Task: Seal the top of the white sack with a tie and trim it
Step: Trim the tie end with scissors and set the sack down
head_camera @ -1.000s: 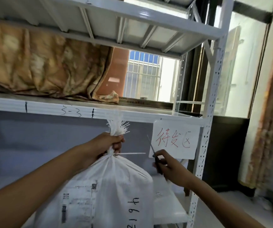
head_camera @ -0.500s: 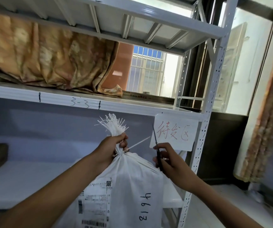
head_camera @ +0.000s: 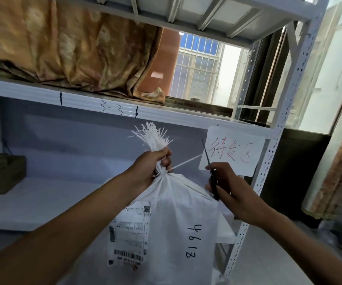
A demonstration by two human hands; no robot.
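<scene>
The white sack [head_camera: 172, 223] hangs in front of me with a shipping label and handwritten numbers on it. My left hand [head_camera: 149, 167] grips its gathered neck just below the frayed top [head_camera: 154, 136]. A white tie [head_camera: 186, 163] is cinched around the neck, and its long tail sticks out to the upper right. My right hand [head_camera: 227, 188] holds dark scissors [head_camera: 210, 171] with the blades pointing up, their tips beside the end of the tie's tail.
A white metal shelf rack [head_camera: 268, 167] stands behind the sack, marked "3-3" on its beam. A paper sign [head_camera: 233, 153] with red writing hangs on it. Orange cloth [head_camera: 73, 52] lies on the upper shelf, a brown box [head_camera: 1, 173] at the left.
The sack and both hands now sit higher and closer in view. The tie's tail has tilted from level to pointing up-right, and the scissors have closed in on it.
</scene>
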